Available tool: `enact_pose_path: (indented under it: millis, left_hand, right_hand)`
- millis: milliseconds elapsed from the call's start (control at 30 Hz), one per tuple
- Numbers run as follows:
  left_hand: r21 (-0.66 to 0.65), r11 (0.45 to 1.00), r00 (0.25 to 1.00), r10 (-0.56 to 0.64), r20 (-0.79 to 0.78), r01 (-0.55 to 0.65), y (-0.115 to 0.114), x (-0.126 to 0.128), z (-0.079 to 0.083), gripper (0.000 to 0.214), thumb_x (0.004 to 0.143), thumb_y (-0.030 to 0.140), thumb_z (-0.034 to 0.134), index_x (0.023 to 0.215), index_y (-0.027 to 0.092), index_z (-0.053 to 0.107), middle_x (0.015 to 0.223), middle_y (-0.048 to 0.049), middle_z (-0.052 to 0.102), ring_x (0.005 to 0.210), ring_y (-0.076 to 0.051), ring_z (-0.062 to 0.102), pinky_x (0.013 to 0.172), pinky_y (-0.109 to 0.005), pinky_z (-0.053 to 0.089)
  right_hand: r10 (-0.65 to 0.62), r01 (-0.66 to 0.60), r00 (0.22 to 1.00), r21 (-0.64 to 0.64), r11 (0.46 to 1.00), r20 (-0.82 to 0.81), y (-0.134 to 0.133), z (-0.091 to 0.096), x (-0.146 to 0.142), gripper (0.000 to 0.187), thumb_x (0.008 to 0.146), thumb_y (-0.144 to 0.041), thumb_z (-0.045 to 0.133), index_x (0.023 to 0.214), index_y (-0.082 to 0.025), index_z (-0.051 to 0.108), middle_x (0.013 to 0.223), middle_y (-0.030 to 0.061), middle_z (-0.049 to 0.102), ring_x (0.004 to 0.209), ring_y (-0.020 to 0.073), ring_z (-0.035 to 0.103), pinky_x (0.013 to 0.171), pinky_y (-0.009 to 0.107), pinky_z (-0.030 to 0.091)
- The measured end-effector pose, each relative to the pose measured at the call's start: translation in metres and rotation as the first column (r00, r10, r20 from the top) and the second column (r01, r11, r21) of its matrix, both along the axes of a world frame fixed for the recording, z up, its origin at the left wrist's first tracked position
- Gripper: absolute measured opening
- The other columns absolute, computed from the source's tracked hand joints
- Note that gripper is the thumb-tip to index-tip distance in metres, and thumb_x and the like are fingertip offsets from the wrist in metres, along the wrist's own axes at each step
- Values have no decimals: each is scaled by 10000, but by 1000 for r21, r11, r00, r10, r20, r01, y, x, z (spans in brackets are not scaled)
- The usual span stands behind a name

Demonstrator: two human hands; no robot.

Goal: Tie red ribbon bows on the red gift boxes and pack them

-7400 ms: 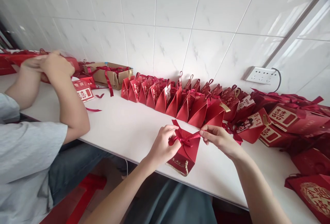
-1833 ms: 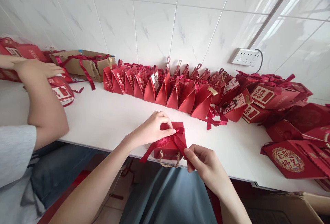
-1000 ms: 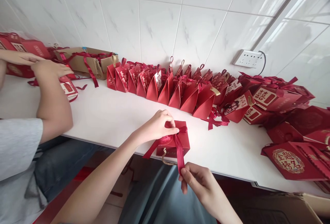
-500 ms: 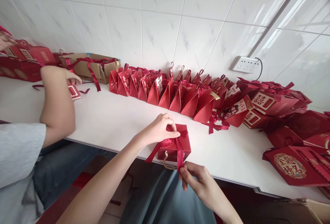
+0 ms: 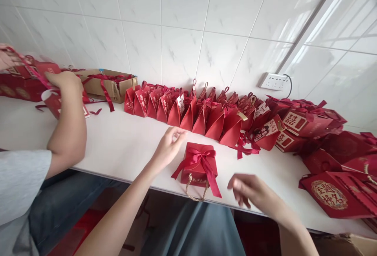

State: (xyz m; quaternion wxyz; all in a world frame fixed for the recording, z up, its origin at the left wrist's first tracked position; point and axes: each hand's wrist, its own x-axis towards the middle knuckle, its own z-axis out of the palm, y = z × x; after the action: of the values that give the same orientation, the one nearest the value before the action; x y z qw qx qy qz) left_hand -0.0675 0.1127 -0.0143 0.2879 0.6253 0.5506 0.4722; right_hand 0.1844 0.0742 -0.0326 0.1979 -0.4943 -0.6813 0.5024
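A small red gift box (image 5: pixel 191 178) sits near the front edge of the white table, a red ribbon bow (image 5: pixel 200 156) tied on top. One ribbon tail hangs over its right front, and a twisted gold cord handle (image 5: pixel 188 191) droops over the table edge. My left hand (image 5: pixel 169 148) hovers just left of the box, fingers loosely bent and holding nothing. To the right, apart from the box, my right hand (image 5: pixel 250 191) is slightly blurred, its loosely curled fingers empty.
Rows of red pointed gift boxes (image 5: pixel 188 116) stand along the wall. More red boxes (image 5: pixel 326 193) are piled at right. An open cardboard box (image 5: pixel 118 91) holds ribbons. On the left, a co-worker's arm (image 5: pixel 69 126) reaches over the white table (image 5: pixel 118 146); their hands handle red ribbon.
Both my hands have let go of the ribbon and moved apart, left hand up and left, right hand to the right. The bow now shows fully. The co-worker's hands have shifted.
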Motion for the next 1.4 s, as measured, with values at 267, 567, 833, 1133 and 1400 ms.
enact_pose_path:
  millis: [267, 567, 833, 1133, 1400]
  left_hand:
    - [-178, 984, 997, -8, -74, -5, -12, 12, -15, 441, 835, 552, 440, 602, 201, 311, 557, 56, 356, 547, -120, 405, 562, -245, 315]
    - [-141, 989, 998, 49, 25, -45, -19, 23, -25, 356, 875, 429, 394, 629, 206, 266, 572, 61, 289, 525, -102, 310, 535, -232, 285]
    - [-142, 984, 994, 109, -2, -108, -18, 27, -30, 331, 875, 406, 363, 626, 210, 268, 553, 63, 300, 512, -105, 309, 522, -232, 280]
    - [-150, 985, 985, 104, 138, -83, -22, 19, -32, 384, 849, 544, 384, 674, 203, 407, 620, 37, 437, 591, -131, 453, 596, -246, 381]
    - [-115, 990, 994, 84, 66, -76, -23, 25, -22, 250, 807, 439, 521, 786, 189, 534, 838, -25, 614, 796, -171, 590, 718, -269, 469]
  right_hand:
    - [-346, 334, 937, 407, 850, -48, 42, 2, -58, 524, 827, -660, 399, 569, -208, 341, 538, -46, 348, 527, 111, 339, 504, 252, 276]
    - [-371, 448, 879, 250, 859, -299, 38, -18, -65, 449, 801, -590, 507, 599, -209, 381, 528, -59, 359, 498, 98, 332, 463, 233, 267]
    - [-388, 496, 803, 146, 856, -452, 37, -22, -71, 469, 766, -584, 578, 583, -204, 372, 525, -66, 353, 486, 84, 292, 451, 219, 259]
    - [-81, 191, 789, 117, 975, -609, 38, -46, -22, 388, 830, -505, 529, 1145, -283, 489, 1191, 72, 539, 1045, 225, 555, 828, 367, 482]
    - [222, -123, 913, 288, 950, -343, 36, -47, -15, 1011, 701, -286, 726, 1451, -378, 55, 1530, 91, 183, 1394, 268, 239, 1031, 502, 388]
